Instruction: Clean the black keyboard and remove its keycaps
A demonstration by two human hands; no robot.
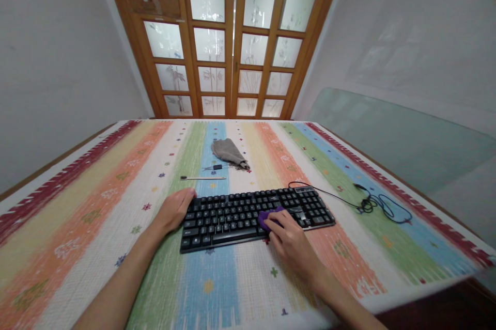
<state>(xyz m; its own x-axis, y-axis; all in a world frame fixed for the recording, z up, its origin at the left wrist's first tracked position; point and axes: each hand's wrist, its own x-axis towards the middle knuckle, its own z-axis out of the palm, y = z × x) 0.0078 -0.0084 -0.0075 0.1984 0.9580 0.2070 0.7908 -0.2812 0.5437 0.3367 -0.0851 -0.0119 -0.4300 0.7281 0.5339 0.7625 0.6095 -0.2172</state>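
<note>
Cloth, purple and bunched, sits pinched in the grip of the right hand, over the black keyboard lying across the near tabletop; the left hand touches its left end, though I cannot tell whether that grip closes; light strokes along the rows, keyboard steadied, should work best; farther off lie a brush and grey pouch.
</note>
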